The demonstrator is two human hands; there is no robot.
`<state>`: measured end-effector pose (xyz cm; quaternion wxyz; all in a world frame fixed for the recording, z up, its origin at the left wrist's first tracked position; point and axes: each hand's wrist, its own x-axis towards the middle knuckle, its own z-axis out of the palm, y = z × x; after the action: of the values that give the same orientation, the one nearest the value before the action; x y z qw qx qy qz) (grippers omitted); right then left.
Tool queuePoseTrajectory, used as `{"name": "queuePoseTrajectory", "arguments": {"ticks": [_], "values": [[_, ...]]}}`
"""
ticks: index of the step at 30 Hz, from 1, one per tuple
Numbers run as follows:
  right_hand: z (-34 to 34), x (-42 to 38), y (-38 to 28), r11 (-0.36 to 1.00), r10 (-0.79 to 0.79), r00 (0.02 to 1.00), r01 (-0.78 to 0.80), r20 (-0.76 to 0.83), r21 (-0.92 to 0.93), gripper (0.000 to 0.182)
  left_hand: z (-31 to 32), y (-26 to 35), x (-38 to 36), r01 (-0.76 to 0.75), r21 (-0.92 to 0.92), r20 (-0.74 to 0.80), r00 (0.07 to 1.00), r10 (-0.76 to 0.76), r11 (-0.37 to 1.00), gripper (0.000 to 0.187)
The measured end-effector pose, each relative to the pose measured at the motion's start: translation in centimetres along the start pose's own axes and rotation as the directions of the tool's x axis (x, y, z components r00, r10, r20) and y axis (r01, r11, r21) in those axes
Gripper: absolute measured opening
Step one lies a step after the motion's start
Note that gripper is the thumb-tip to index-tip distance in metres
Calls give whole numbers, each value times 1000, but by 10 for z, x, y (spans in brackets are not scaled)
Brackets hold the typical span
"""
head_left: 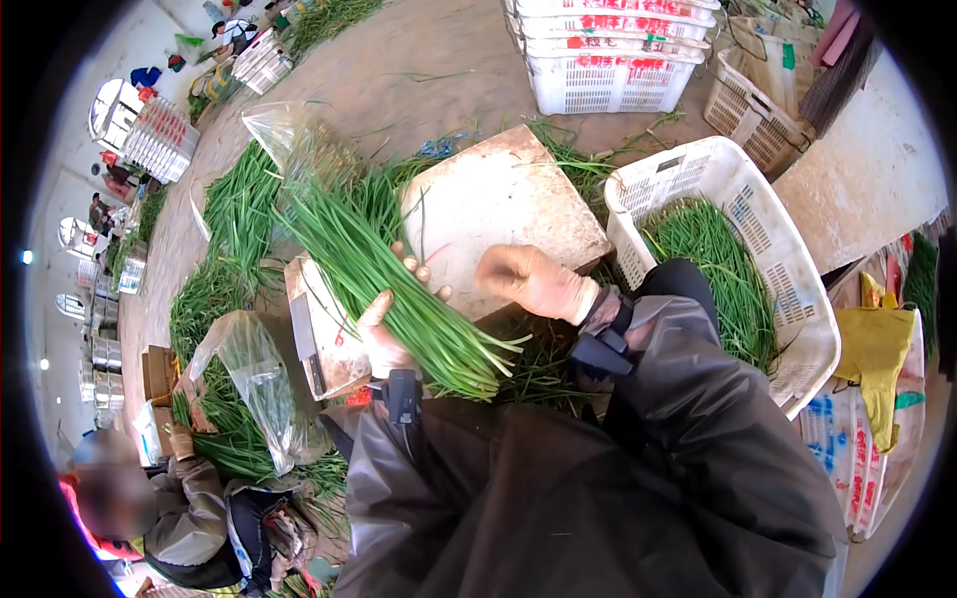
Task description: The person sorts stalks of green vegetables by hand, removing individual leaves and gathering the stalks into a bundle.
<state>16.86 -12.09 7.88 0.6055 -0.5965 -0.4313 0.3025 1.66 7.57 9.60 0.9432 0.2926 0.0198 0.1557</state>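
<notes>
My left hand is closed around a thick bunch of green chives, thumb on top and fingertips showing at the far side. The pale cut ends point toward my lap on the right, the leafy tips away to the upper left. Just right of the bunch, my right hand hovers over the near edge of a pale board, its fingers curled in and slightly blurred; whatever is in them is hidden. A knife with a dark handle lies on a smaller board beside my left hand.
A white basket of chives stands at my right knee. Heaps of chives and a clear plastic bag lie left. Stacked white crates stand ahead. Another person sits at lower left. A yellow glove hangs far right.
</notes>
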Motion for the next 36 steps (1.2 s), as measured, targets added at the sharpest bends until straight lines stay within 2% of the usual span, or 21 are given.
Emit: {"name": "queuePoseTrajectory", "arguments": {"ticks": [3, 5, 7, 10, 13, 16, 19, 20, 23, 24, 27, 28, 29, 32, 35, 36], "values": [[-9, -6, -25, 934, 127, 941, -7, 314, -356, 25, -6, 0, 2, 5, -14, 32, 999, -5, 1000, 76], [0, -11, -8, 972, 119, 922, -32, 367, -234, 32, -8, 0, 2, 0, -14, 43, 999, 1, 1000, 77], [5, -14, -19, 934, 51, 942, 72, 331, -349, 29, -5, 0, 0, 5, -6, 19, 1000, -5, 1000, 77], [8, -14, -21, 928, 28, 950, 91, 312, -362, 26, -5, 2, 0, 9, -12, -18, 1000, -9, 1000, 82], [8, -12, -15, 960, 30, 974, 35, 224, -277, 19, -6, 1, -1, 17, -12, -44, 999, -18, 1000, 85], [10, -9, -10, 966, -83, 996, 84, 15, -246, 17, -9, 0, -1, 33, -25, -43, 999, -34, 999, 85], [4, -2, -4, 984, -92, 985, 68, -143, -164, 14, -7, -3, -2, 40, -19, -60, 997, -41, 999, 85], [2, -1, 3, 998, -48, 982, 39, -182, -54, 13, -5, -3, -3, 45, -21, -75, 996, -47, 999, 85], [-8, -1, -5, 967, 24, 907, -128, -420, -221, 18, -7, -1, -3, 46, -17, -67, 997, -47, 999, 83], [-13, 0, 9, 930, 37, 888, -199, -458, -309, 27, -9, 1, -2, 42, -14, -55, 998, -43, 999, 81], [-8, -3, 25, 990, 143, 884, -128, -445, 63, 38, -12, 4, 4, -79, -58, -28, 997, 78, 995, 76], [-2, -6, 22, 973, 196, 891, -124, -409, 196, 40, -8, 7, 3, -100, -61, -80, 992, 95, 993, 72], [4, -10, 20, 951, 205, 911, -99, -358, 291, 43, -7, 7, 4, -121, -82, -83, 990, 114, 989, 71], [33, -14, 12, 817, 351, 883, -126, -312, 563, 51, -8, 3, 8, -153, -144, -66, 987, 145, 978, 69], [48, -10, 23, 665, 369, 912, -126, -177, 736, 55, -8, -7, 11, -93, -208, -126, 990, 68, 974, 69], [47, -9, 27, 756, 347, 915, -144, -205, 638, 55, -3, -8, 11, -91, -205, -150, 987, 61, 974, 69]]}}
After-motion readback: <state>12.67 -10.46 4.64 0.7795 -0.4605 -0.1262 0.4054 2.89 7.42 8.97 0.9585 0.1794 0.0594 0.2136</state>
